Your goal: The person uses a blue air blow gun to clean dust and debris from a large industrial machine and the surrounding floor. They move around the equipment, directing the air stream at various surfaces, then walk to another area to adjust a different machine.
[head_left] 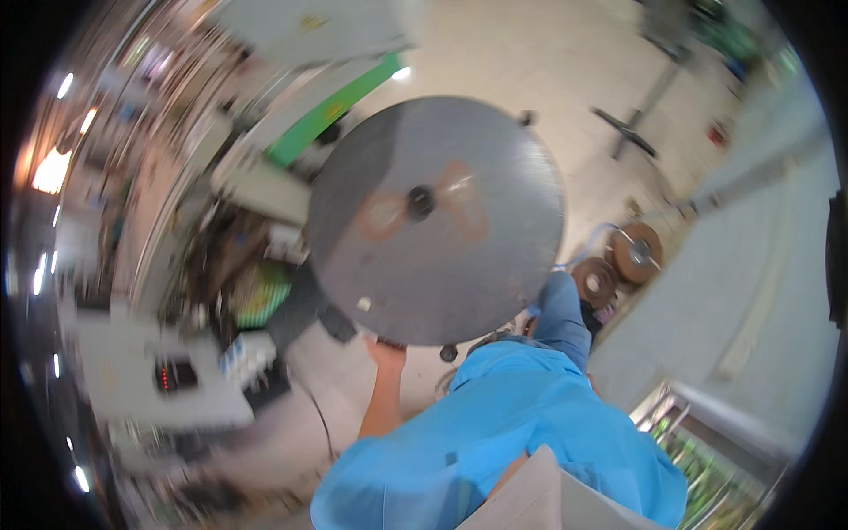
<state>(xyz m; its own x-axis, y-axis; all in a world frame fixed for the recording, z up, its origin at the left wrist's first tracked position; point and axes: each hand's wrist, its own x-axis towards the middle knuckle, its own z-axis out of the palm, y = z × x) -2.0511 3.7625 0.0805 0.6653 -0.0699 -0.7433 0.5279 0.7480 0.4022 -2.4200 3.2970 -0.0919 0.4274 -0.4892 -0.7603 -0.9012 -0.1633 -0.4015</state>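
Observation:
A large round grey metal disc with a dark central hub fills the middle of the view. Faint orange markings and a small pale patch show on its face. At the disc's near-left rim is my left hand, next to a dark piece on the edge. Its fingers are mostly hidden by the rim, so their grip is unclear. Small black knobs stick out around the rim. My right hand does not show; the blue shirt and the disc cover that side.
Left of the disc stands a machine with a green stripe and a unit with a red display. Brown reels rest at the right beside a pale panel. A dark stand is on the far floor. A cable hangs at lower left.

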